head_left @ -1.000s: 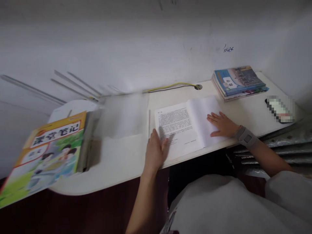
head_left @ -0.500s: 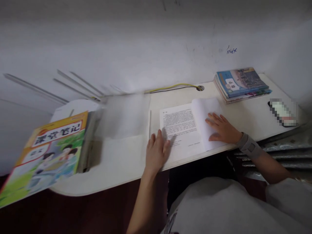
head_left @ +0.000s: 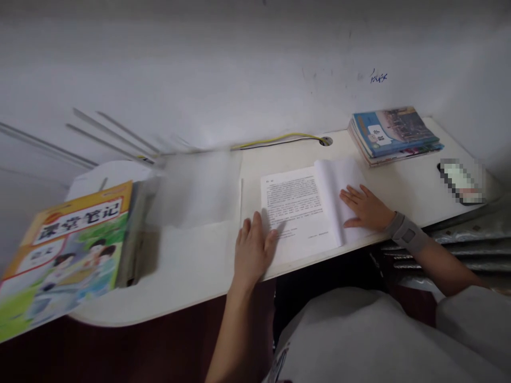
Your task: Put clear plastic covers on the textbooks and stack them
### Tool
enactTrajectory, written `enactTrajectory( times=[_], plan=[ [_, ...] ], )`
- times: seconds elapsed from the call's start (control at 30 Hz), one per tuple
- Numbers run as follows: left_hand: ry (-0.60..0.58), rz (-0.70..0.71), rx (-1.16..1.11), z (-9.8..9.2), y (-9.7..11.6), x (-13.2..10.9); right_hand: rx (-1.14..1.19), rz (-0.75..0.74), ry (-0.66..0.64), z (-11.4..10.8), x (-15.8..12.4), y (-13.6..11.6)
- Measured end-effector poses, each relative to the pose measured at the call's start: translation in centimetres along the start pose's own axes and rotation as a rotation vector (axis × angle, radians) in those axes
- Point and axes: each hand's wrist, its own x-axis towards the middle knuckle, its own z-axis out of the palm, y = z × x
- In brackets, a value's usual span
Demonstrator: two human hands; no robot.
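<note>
An open book [head_left: 291, 207] with a printed left page lies on the white desk [head_left: 191, 266]; its right-hand page curls up along the middle. My right hand [head_left: 367, 208], with a grey band on the wrist, rests flat on the right page, fingers spread and pointing left. At the lower left edge of the printed page, my left hand [head_left: 254, 247] lies with its fingers apart, the thumb near the paper. Neither hand grips anything.
A stack of books [head_left: 393, 133] sits at the back right, with a dark-edged phone [head_left: 461, 181], partly pixelated, in front of it. A yellow-framed workbook [head_left: 75, 255] is at the left. A yellow cable [head_left: 279, 138] runs along the wall into a desk hole.
The view has shifted slightly, so the workbook and the left side of the desk appear farther left. Both hands keep nearly the same places at the book.
</note>
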Motion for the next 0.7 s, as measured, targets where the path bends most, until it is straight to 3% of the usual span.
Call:
enactTrajectory(
  times=[0.4,0.57,0.7],
  plan=[
    [-0.020,-0.067,-0.109,-0.4,0.5,0.2,-0.003,0.051,-0.087,-0.9,0.3,0.8],
    [0.045,-0.262,-0.446,-1.9,1.1,0.4,-0.036,-0.026,0.087,-3.0,1.5,-2.9],
    [0.032,-0.468,-0.871,-3.7,1.3,1.2,-0.060,-0.148,0.083,-2.4,1.8,-6.1]
  ],
)
